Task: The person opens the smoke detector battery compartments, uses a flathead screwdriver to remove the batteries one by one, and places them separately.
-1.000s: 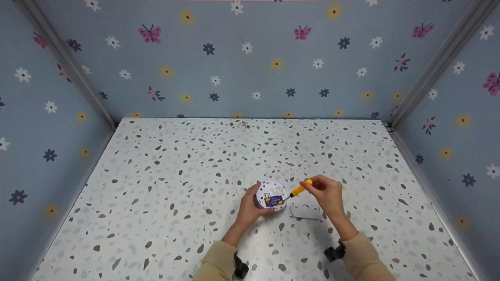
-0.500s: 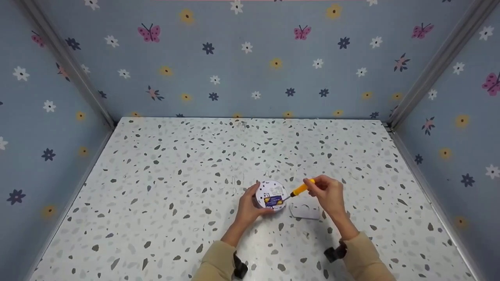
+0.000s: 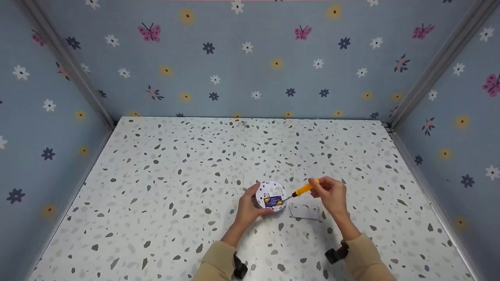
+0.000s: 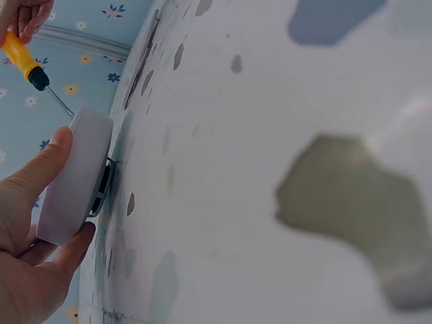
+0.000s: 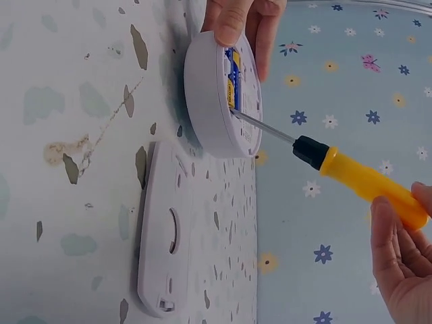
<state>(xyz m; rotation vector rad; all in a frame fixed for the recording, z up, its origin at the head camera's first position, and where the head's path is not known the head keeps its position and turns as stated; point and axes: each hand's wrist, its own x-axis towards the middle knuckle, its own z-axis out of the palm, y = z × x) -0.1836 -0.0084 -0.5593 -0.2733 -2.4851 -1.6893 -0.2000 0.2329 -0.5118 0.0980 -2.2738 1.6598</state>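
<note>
My left hand (image 3: 248, 207) grips a round white smoke detector (image 3: 278, 186) by its rim, thumb on one side and fingers on the other. Its back faces up, and blue-and-yellow batteries (image 5: 234, 79) sit in the open compartment. A screwdriver (image 5: 364, 177) with a yellow handle and black collar is pinched near the handle's end by my right hand (image 3: 332, 194). Its metal shaft slants down, the tip right at the end of the batteries in the right wrist view. In the left wrist view the detector (image 4: 79, 175) shows edge-on, its compartment hidden.
A flat white cover plate (image 3: 304, 211) with a curved slot lies on the speckled table (image 3: 175, 156), just right of the detector. Flower-patterned walls (image 3: 250, 58) enclose the table at the back and both sides.
My right hand has shifted slightly to the right, and the screwdriver handle has tilted lower with it, while the tip stays at the batteries. The left hand and detector keep their place.
</note>
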